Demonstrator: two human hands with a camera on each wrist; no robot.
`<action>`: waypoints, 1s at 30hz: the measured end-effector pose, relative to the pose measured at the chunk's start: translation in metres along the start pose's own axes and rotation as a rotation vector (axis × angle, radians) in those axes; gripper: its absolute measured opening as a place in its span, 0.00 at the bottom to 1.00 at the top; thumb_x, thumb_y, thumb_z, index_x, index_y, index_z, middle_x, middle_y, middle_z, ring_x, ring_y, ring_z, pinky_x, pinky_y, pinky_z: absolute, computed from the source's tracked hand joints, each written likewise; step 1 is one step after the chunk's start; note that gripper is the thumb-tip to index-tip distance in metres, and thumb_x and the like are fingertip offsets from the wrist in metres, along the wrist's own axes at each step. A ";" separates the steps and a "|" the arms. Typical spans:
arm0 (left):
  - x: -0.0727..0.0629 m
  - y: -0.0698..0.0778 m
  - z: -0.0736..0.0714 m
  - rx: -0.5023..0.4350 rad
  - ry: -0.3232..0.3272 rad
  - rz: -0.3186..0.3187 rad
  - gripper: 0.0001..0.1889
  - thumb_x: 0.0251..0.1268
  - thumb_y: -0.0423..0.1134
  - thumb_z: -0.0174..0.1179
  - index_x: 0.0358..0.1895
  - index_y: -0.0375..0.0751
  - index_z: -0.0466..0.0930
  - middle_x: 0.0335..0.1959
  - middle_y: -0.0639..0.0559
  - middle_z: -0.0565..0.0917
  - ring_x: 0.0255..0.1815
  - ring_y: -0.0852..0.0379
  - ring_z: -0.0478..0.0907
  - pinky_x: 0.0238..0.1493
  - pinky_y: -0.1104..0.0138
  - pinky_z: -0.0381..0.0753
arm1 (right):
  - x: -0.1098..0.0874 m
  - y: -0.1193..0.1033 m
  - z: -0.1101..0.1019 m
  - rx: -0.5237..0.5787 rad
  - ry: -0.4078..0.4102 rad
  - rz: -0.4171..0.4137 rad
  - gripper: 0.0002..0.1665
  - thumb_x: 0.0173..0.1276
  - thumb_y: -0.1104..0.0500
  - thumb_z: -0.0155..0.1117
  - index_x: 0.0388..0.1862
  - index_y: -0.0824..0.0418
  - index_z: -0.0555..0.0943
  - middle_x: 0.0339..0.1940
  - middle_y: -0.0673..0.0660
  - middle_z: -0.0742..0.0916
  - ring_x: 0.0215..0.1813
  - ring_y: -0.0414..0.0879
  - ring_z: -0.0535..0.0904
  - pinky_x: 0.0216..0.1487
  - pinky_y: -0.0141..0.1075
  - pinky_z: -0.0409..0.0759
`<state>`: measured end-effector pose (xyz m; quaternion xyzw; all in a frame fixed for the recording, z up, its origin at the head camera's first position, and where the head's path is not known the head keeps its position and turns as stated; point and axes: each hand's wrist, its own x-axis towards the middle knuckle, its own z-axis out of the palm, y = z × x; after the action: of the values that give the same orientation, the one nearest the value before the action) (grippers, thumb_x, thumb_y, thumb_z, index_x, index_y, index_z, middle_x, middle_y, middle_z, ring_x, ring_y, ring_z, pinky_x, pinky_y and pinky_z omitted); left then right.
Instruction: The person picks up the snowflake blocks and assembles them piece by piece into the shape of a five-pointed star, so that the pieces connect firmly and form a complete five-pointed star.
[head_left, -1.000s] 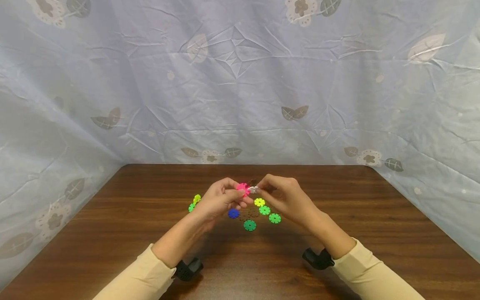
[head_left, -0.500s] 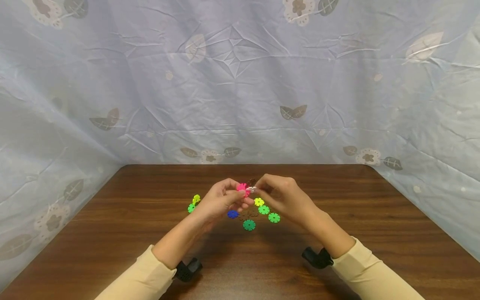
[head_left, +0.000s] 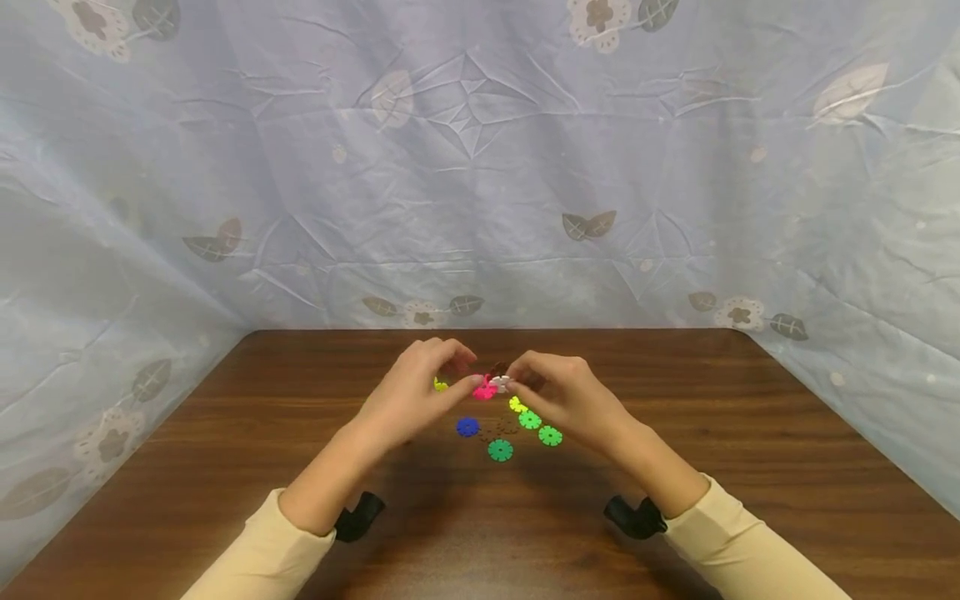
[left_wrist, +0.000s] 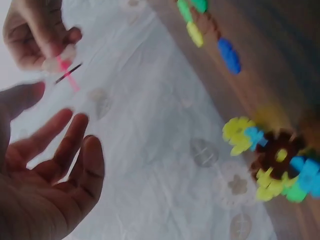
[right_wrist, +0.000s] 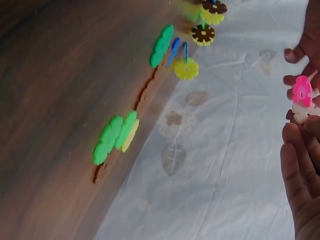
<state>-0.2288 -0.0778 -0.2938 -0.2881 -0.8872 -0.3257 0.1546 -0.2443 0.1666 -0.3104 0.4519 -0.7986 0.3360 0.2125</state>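
Note:
My right hand pinches a white notched snowflake disc between thumb and fingers, held up over the table. Joined to it are a pink notched disc and a brown one. My left hand is close by on the left, fingers spread and thumb tip near the pink disc's edge. The left wrist view shows a gap between the left fingers and the pink disc, seen nearly edge-on there. In the right wrist view the pink disc faces the camera, above the white disc.
Loose discs lie below the hands: blue, dark green, yellow, light green and brown. A joined cluster of brown, yellow and blue discs lies beyond the left hand. A patterned cloth hangs behind the table.
My left hand has let go of the pink disc, opened and shifted slightly left. It now covers the yellow and green pieces at left. The right hand stays nearly still.

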 end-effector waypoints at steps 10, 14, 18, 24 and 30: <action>-0.002 0.008 -0.001 0.205 -0.092 0.054 0.12 0.63 0.44 0.76 0.44 0.45 0.86 0.39 0.58 0.86 0.46 0.54 0.77 0.64 0.54 0.80 | 0.000 -0.004 0.006 0.007 0.017 -0.019 0.02 0.74 0.65 0.69 0.43 0.63 0.84 0.37 0.52 0.91 0.37 0.39 0.88 0.39 0.30 0.88; -0.003 0.010 0.003 0.224 -0.088 0.050 0.13 0.63 0.42 0.76 0.46 0.43 0.86 0.38 0.58 0.86 0.43 0.56 0.77 0.63 0.55 0.82 | 0.001 -0.005 0.008 0.036 0.014 -0.010 0.02 0.72 0.67 0.69 0.42 0.63 0.84 0.36 0.52 0.91 0.36 0.42 0.88 0.39 0.31 0.88; -0.003 0.011 0.004 0.230 -0.115 -0.012 0.10 0.62 0.42 0.76 0.43 0.46 0.86 0.35 0.60 0.86 0.39 0.59 0.74 0.40 0.65 0.80 | 0.001 -0.005 0.010 0.045 -0.007 0.010 0.04 0.71 0.68 0.70 0.43 0.63 0.84 0.36 0.52 0.91 0.37 0.45 0.89 0.40 0.31 0.88; -0.003 0.007 0.008 0.273 -0.166 -0.138 0.09 0.61 0.40 0.77 0.35 0.46 0.85 0.29 0.57 0.85 0.35 0.58 0.76 0.34 0.64 0.78 | -0.001 -0.004 0.006 -0.035 0.001 0.029 0.04 0.73 0.66 0.69 0.44 0.61 0.84 0.40 0.52 0.90 0.38 0.41 0.87 0.41 0.31 0.87; -0.002 -0.012 0.017 0.402 -0.216 -0.235 0.13 0.59 0.41 0.76 0.28 0.45 0.79 0.24 0.56 0.80 0.29 0.56 0.76 0.28 0.60 0.73 | -0.001 -0.001 0.000 -0.064 0.008 0.042 0.04 0.74 0.66 0.68 0.45 0.62 0.84 0.41 0.54 0.90 0.38 0.41 0.86 0.40 0.32 0.87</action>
<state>-0.2359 -0.0750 -0.3127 -0.1796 -0.9728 -0.1259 0.0742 -0.2427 0.1669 -0.3101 0.4269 -0.8174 0.3164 0.2227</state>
